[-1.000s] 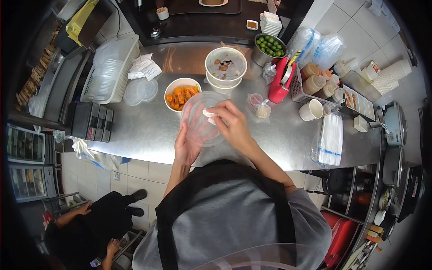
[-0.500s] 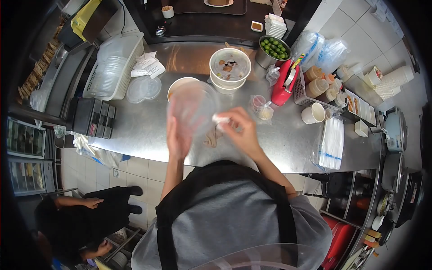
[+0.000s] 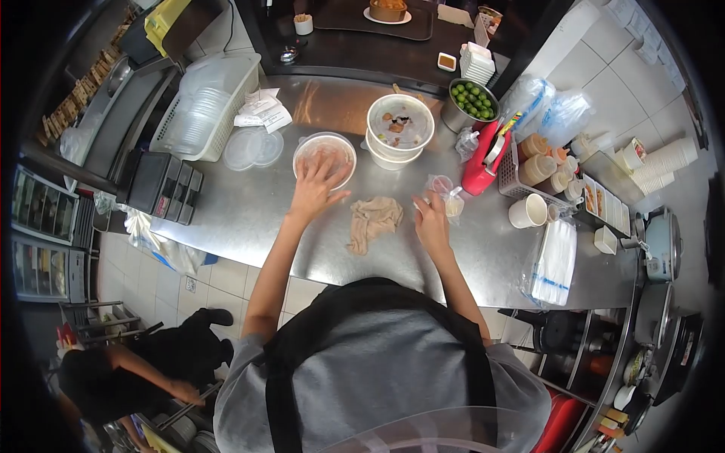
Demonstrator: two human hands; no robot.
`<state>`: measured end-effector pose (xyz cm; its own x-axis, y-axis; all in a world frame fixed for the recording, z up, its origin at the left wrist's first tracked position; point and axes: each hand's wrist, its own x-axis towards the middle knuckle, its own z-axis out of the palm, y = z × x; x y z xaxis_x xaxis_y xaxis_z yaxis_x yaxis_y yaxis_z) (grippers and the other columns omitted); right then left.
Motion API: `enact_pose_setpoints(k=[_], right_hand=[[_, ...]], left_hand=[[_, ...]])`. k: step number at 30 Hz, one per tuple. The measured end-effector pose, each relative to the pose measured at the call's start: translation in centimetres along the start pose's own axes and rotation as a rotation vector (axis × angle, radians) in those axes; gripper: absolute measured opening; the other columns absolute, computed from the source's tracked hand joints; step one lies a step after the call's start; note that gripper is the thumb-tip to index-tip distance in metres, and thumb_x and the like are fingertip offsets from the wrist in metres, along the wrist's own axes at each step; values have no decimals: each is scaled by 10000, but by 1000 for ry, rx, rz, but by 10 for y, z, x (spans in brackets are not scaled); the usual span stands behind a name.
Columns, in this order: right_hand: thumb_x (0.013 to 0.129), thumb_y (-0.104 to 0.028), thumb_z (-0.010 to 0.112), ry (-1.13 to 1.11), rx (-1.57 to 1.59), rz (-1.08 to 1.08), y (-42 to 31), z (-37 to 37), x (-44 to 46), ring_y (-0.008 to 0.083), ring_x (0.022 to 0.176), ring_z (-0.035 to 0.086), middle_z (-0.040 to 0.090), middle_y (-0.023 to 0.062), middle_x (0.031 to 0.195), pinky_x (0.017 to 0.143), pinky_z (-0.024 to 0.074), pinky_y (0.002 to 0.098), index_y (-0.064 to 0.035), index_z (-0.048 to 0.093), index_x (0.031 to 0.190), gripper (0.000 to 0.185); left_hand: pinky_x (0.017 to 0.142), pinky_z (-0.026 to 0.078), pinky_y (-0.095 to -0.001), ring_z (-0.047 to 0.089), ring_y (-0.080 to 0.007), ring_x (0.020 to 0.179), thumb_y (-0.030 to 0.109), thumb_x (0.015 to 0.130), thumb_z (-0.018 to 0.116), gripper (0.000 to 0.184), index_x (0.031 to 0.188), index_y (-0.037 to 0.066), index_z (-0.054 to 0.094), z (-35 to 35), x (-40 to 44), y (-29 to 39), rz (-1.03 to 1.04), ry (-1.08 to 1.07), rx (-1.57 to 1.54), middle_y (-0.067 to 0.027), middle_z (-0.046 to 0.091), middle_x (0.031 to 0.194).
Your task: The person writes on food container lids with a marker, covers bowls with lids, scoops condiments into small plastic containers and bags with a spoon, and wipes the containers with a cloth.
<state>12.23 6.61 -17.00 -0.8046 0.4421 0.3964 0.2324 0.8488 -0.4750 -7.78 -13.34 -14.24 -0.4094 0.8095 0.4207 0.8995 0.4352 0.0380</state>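
My left hand [image 3: 321,177] lies with fingers spread on a clear plastic lid [image 3: 323,138] over a white takeaway bowl [image 3: 353,178]. The bowl's contents are hard to see under lid and hand. My right hand [image 3: 433,226] is over the counter with its fingers drawn together on a small white wad, mostly hidden. Just beyond it are small bagged sauce cups [image 3: 453,204]. A crumpled beige cloth [image 3: 375,219] lies between my hands. Behind it, a lidded bowl with dark and brown pieces [image 3: 400,123] sits on another white container [image 3: 394,162].
On the left are a basket of plastic lids [image 3: 236,113], loose lids [image 3: 253,149], receipts [image 3: 263,110] and black drawers [image 3: 160,187]. Limes [image 3: 474,100], a red holder [image 3: 483,167], sauce bottles [image 3: 538,166] and a paper cup [image 3: 526,211] line the right. Another person [image 3: 143,370] is at lower left.
The clear lid, held up in my left hand before, now sits on the left bowl under that hand. My right hand has moved right, away from the lid, uncovering the beige cloth.
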Motion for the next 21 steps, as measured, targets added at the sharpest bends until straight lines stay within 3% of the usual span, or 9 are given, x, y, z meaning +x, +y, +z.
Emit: enact_pose_setpoints(k=[2, 6, 7, 10, 11, 14, 17, 20, 21], right_hand=[[731, 0, 585, 41, -33, -47, -18, -12, 10, 323, 898, 541, 533, 154, 1028, 761, 443, 383, -29, 611, 1006, 278], [783, -68, 571, 18, 232, -115, -56, -7, 37, 316, 930, 527, 527, 156, 1038, 807, 429, 390, -11, 597, 1015, 240], [803, -87, 563, -2, 309, -147, -70, -2, 46, 312, 944, 530, 529, 151, 1044, 815, 427, 389, -6, 588, 1031, 243], [833, -129, 536, -17, 408, -307, -111, 19, 85, 302, 1029, 516, 512, 156, 1148, 852, 419, 376, -24, 524, 1144, 328], [847, -155, 520, -16, 454, -363, -120, 31, 100, 301, 1074, 500, 498, 163, 1191, 876, 408, 375, -35, 498, 1187, 361], [874, -241, 476, 40, 286, -446, -121, 90, 140, 309, 1168, 429, 441, 175, 1272, 934, 362, 412, -56, 442, 1254, 424], [892, -297, 435, 56, -3, -520, -115, 113, 151, 330, 1236, 346, 398, 176, 1317, 980, 300, 452, -50, 380, 1304, 484], [881, -327, 447, -6, 3, -425, -108, 130, 146, 343, 1242, 331, 384, 207, 1314, 982, 284, 473, -51, 361, 1317, 524], [874, -329, 459, 79, -58, -444, -107, 132, 146, 344, 1193, 391, 415, 234, 1272, 932, 351, 435, -49, 383, 1300, 516]], left_hand=[[991, 207, -583, 295, -314, 1262, 445, 786, 554, 510, 1268, 309, 459, -1, -4, 2, -9, -10, -23, -75, 419, 1289], [998, 196, -579, 291, -318, 1261, 437, 794, 553, 486, 1250, 284, 480, 2, 2, -4, -57, -32, -80, -75, 429, 1272], [1002, 190, -574, 282, -332, 1267, 394, 843, 505, 477, 1284, 225, 439, -2, 6, -6, -95, -54, -87, -96, 407, 1301], [1002, 186, -572, 266, -350, 1275, 342, 886, 437, 489, 1335, 164, 359, 11, 22, -13, -429, 101, -143, -136, 366, 1340], [993, 202, -572, 253, -368, 1280, 308, 904, 390, 510, 1361, 103, 292, 11, 25, -14, -506, 102, -96, -192, 322, 1363], [977, 228, -576, 253, -373, 1278, 299, 898, 401, 526, 1357, 68, 290, 33, 24, -22, -669, 190, -123, -219, 315, 1356], [978, 276, -510, 288, -372, 1258, 281, 888, 408, 535, 1348, 31, 293, 43, 15, -20, -717, 209, -71, -220, 322, 1352], [932, 338, -448, 384, -356, 1178, 284, 885, 430, 528, 1324, 8, 326, 33, 29, -27, -793, 203, -241, -229, 397, 1276], [909, 366, -424, 430, -348, 1140, 285, 884, 440, 525, 1313, -2, 343, 26, 30, -25, -836, 176, -322, -235, 435, 1238]])
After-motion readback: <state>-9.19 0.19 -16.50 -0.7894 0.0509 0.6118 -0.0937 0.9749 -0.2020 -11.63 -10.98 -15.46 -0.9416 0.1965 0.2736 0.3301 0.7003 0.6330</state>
